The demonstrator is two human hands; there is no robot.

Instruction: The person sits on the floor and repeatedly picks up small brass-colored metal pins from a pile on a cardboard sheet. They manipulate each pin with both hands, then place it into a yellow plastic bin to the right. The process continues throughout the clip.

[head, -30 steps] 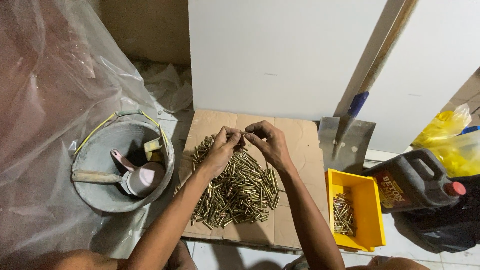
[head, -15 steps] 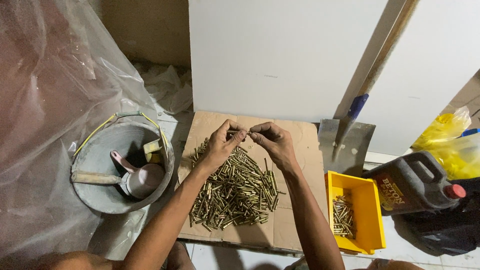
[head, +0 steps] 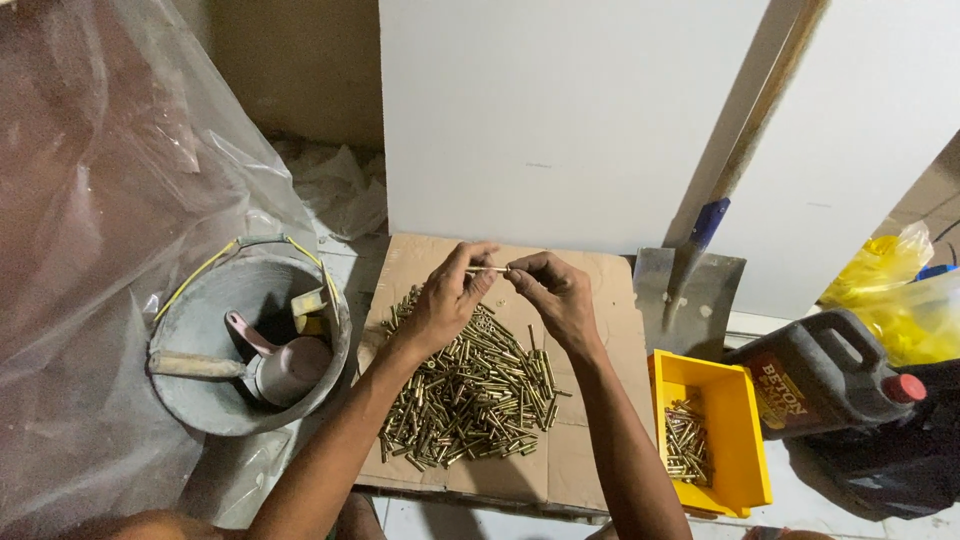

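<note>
My left hand [head: 445, 300] and my right hand [head: 552, 293] meet above a sheet of cardboard [head: 590, 450] and pinch the two ends of one thin brass-coloured bolt [head: 488, 269] between their fingertips. Under the hands lies a heap of several similar brass-coloured bolts and sleeves [head: 470, 395], spread over the cardboard. At the right of the cardboard stands a yellow plastic bin [head: 742, 440] with several of the same pieces in it.
A grey bucket [head: 190, 395] with a trowel and a pink scoop stands left, beside clear plastic sheeting [head: 100, 200]. A shovel [head: 700, 260] leans on the white wall. A dark jerrycan [head: 820, 375] and yellow bags [head: 890, 270] sit right.
Both hands have lifted slightly and drawn apart a little, so the thin bolt now shows stretched between the fingertips. The heap and the bin are unchanged.
</note>
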